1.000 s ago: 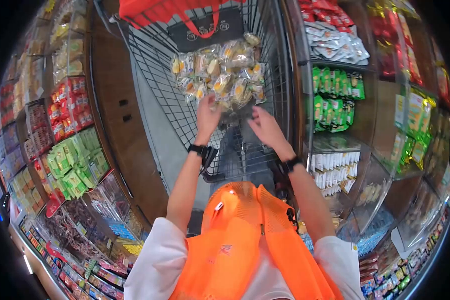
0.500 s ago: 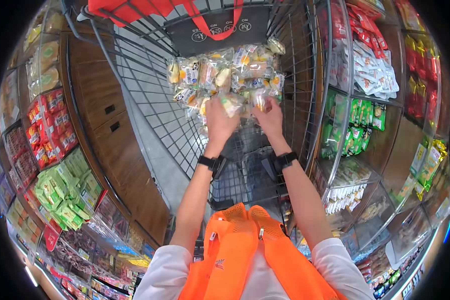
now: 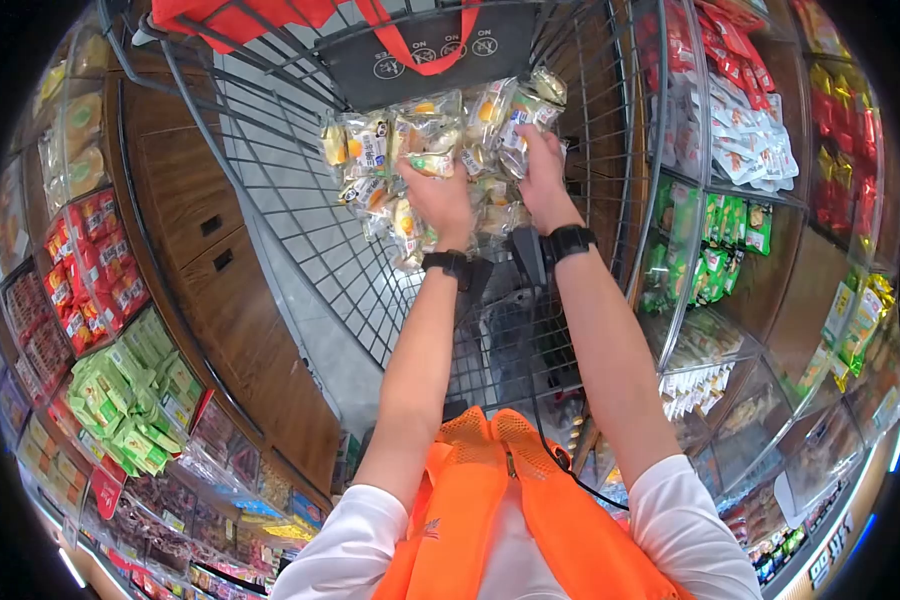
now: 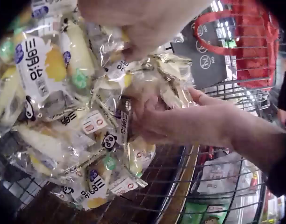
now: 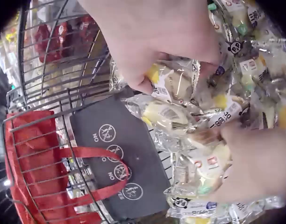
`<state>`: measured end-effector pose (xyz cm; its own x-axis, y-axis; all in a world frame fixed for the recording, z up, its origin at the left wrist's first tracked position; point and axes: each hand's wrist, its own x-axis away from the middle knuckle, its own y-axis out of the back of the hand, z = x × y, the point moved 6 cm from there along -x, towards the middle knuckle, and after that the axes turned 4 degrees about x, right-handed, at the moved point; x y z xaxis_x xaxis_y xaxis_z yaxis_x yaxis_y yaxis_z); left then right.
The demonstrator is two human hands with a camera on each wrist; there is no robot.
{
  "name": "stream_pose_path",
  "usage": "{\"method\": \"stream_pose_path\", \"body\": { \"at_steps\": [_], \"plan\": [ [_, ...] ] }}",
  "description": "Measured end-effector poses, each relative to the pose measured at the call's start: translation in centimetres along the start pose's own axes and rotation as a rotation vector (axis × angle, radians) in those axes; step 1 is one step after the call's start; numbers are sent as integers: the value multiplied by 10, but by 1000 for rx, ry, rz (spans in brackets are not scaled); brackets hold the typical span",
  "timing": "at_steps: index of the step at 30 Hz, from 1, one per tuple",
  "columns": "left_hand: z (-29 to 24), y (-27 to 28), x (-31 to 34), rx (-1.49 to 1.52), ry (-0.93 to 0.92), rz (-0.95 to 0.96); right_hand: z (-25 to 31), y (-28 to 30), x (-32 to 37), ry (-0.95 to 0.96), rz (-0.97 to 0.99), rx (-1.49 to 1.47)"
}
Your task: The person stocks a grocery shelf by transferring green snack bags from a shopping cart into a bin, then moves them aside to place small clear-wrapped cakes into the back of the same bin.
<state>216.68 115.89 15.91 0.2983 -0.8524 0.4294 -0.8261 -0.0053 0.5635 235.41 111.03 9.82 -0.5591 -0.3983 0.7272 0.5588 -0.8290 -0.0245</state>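
Observation:
A heap of clear-wrapped sandwiches (image 3: 410, 130) lies in a shopping cart. My left hand (image 3: 437, 200) grips one wrapped sandwich (image 5: 206, 163) on the heap's near side, its fingers and thumb spread round the pack. To the right, my right hand (image 3: 542, 175) holds another wrapped sandwich (image 5: 171, 85) between thumb and fingers, over the heap's right part. Both hands are a short way apart, with more packs between and around them. In the left wrist view, my left hand's fingertips are partly hidden among the shiny wrappers.
The cart's wire side (image 3: 300, 200) rises left of the heap. Behind it stand a dark panel (image 3: 400, 65) and a red bag (image 3: 240, 12). Wooden cabinets (image 3: 185, 190) and shelves of green packs (image 3: 125, 400) line the left; shelves with white packs (image 3: 750, 140) line the right.
Both hands have moved forward, from above the cart's near part onto the heap, and now grip packs there. The view has shifted closer to the cart since a second ago.

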Motion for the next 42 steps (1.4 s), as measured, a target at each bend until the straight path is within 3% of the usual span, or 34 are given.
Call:
{"method": "stream_pose_path", "body": {
  "at_steps": [2,4,6,8,11,15,16,19,20,23,24,27,31,33,36,38,39,41,42],
  "plan": [
    [-21,19,7,148,-81,-31,6,14,21,149,-58,134],
    [-18,39,8,178,-116,-91,15,19,50,232,39,188],
    [-9,53,-9,341,-101,121,15,20,74,274,207,113],
    [-18,57,-19,557,-43,338,19,18,91,99,261,-23],
    [-47,31,-35,608,46,656,17,17,68,-105,261,-176],
    [-62,-7,-62,417,-2,683,30,-19,36,-185,406,-160],
    [-57,-20,-67,382,-31,668,41,-19,43,3,478,41],
    [-50,-35,-59,375,122,707,57,-18,47,607,550,609],
    [-53,-34,-54,412,120,745,64,-13,60,800,495,623],
    [-56,-9,-23,474,191,762,44,2,70,-217,396,-222],
    [-56,2,-12,527,144,831,42,14,79,-121,442,-166],
    [-40,42,29,635,288,813,33,60,112,-173,697,-478],
    [-20,56,88,696,296,1015,41,118,185,-30,669,-538],
    [-33,63,128,684,291,1053,53,145,217,120,649,-315],
    [-28,70,169,626,332,1316,100,185,281,151,638,-210],
    [-44,94,206,599,435,1267,110,215,316,145,647,-215],
    [-17,107,206,513,461,1226,114,227,332,147,639,-250],
    [-16,123,230,621,463,1302,106,253,356,163,688,-294],
    [-49,128,257,552,374,1369,107,262,366,171,720,-322]
  ]
}}
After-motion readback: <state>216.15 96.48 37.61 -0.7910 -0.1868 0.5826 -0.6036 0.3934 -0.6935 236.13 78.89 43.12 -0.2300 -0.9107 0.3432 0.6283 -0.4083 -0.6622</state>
